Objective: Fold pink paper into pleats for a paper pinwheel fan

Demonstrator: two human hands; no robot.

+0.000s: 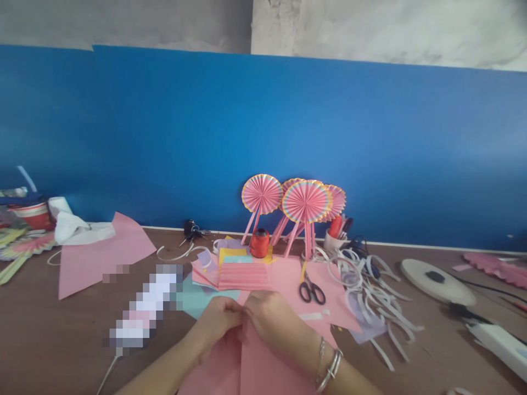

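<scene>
My left hand [216, 323] and my right hand [269, 318] meet at the top edge of a pink paper sheet [255, 365] lying on the brown table [49, 334]. Both hands have their fingers pinched together on the paper's edge, thumbs nearly touching. My right wrist wears silver bangles [329, 367]. Just beyond my hands lies a pleated pink paper piece [245, 276] on top of other coloured sheets.
Several pink pleated paper fans [304, 202] on sticks lean against the blue wall. A red ribbon spool [259, 243], black scissors [312, 291], curled white paper strips [370, 285], a cup of pens [335, 235], a large pink sheet [96, 252] and a white round lamp base [438, 281] surround the work area.
</scene>
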